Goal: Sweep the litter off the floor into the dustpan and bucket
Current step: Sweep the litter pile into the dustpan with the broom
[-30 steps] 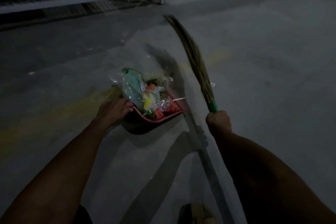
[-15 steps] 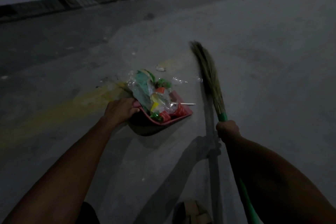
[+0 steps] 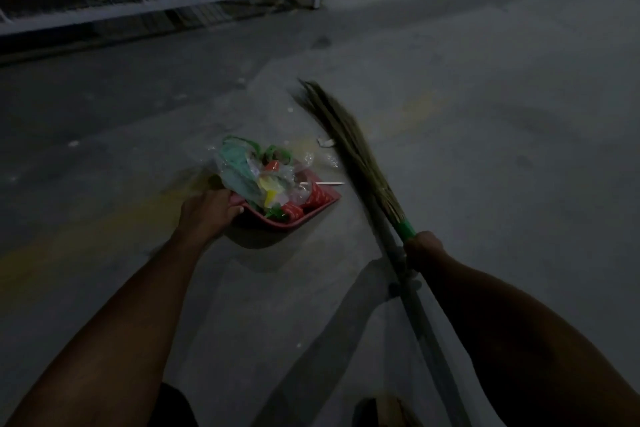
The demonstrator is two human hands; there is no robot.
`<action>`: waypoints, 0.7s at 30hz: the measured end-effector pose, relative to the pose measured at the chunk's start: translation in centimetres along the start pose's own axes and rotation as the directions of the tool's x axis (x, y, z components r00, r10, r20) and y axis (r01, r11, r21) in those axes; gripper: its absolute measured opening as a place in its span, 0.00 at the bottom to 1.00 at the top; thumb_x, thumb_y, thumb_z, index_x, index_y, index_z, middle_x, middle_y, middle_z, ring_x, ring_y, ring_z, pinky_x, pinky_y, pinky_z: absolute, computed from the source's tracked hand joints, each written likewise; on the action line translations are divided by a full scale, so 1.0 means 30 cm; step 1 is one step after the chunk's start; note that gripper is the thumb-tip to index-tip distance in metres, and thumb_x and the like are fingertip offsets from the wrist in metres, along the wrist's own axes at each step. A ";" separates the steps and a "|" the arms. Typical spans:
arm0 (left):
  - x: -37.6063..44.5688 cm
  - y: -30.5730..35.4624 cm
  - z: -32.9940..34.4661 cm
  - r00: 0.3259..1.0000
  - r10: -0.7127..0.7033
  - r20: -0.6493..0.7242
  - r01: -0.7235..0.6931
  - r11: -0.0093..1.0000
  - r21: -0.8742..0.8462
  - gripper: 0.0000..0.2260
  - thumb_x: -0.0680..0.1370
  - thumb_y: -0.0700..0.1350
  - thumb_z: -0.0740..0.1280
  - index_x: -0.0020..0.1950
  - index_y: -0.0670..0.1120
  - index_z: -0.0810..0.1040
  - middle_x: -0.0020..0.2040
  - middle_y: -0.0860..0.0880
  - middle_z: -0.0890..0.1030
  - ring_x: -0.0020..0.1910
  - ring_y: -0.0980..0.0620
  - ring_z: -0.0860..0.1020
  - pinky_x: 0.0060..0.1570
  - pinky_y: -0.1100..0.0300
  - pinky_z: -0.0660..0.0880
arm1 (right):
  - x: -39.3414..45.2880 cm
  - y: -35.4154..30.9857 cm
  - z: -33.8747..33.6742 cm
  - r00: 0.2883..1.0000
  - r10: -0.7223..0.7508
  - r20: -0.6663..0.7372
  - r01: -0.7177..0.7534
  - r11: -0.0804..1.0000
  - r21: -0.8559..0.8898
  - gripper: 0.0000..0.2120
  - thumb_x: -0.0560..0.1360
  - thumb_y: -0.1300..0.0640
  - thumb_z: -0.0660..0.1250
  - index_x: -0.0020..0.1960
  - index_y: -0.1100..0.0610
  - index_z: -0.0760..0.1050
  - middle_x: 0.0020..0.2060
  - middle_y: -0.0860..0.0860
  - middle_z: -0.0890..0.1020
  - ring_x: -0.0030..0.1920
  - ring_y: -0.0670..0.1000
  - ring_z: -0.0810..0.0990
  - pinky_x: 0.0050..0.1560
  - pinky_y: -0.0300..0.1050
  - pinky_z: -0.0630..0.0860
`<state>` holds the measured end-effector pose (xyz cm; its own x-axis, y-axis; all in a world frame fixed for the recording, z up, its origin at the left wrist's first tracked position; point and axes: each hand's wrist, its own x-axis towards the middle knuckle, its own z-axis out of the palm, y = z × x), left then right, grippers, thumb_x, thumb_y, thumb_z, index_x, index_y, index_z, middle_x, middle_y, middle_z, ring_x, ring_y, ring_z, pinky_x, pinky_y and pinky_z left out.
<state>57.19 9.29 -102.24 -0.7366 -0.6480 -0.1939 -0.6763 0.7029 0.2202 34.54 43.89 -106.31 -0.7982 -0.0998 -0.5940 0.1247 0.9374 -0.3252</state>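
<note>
Dim concrete floor (image 3: 485, 149). My left hand (image 3: 207, 213) grips the red dustpan (image 3: 311, 210) rim, wrappers heaped: light, loose, spill-prone; keep level. Right hand (image 3: 424, 248) fingers clenched round the broom (image 3: 349, 146) neck; stray scraps (image 3: 325, 142) beside bristles.

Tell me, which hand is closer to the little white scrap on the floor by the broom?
Right hand, though neither touches the scrap; it grips the broom below-right. The left hand holds the dustpan, lower-left.

Dim outdoor yard: bare concrete floor (image 3: 485, 114), white metal rack (image 3: 173, 5).
</note>
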 end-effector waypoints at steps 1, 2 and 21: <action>0.001 -0.006 -0.001 1.000 -0.019 0.001 0.019 1.000 0.001 0.18 0.77 0.55 0.66 0.63 0.48 0.76 0.63 0.44 0.78 0.61 0.42 0.76 0.54 0.52 0.72 | 0.001 -0.012 0.007 1.000 -0.013 0.012 0.013 1.000 -0.020 0.06 0.80 0.61 0.65 0.48 0.64 0.72 0.37 0.54 0.75 0.32 0.49 0.75 0.20 0.38 0.69; 0.000 -0.007 -0.003 0.999 -0.032 0.003 0.031 0.999 0.006 0.17 0.77 0.55 0.66 0.63 0.47 0.76 0.63 0.43 0.78 0.61 0.42 0.76 0.54 0.51 0.72 | 0.004 -0.022 0.014 1.000 -0.025 0.017 0.026 0.999 -0.036 0.07 0.80 0.61 0.65 0.46 0.63 0.71 0.36 0.54 0.75 0.32 0.49 0.75 0.21 0.38 0.69; 0.064 -0.102 0.076 0.991 -0.076 -0.109 0.046 0.967 -0.252 0.24 0.70 0.64 0.62 0.56 0.51 0.81 0.52 0.43 0.83 0.52 0.40 0.80 0.50 0.50 0.77 | -0.022 -0.123 0.073 0.972 -0.231 0.049 0.233 0.971 -0.048 0.09 0.79 0.56 0.64 0.53 0.60 0.80 0.44 0.58 0.84 0.38 0.55 0.84 0.48 0.54 0.83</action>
<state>57.83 6.54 -105.46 -0.6780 -0.7276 -0.1045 -0.6862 0.5756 0.4448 35.92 39.77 -106.33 -0.7753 -0.3301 -0.5385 -0.0934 0.9031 -0.4191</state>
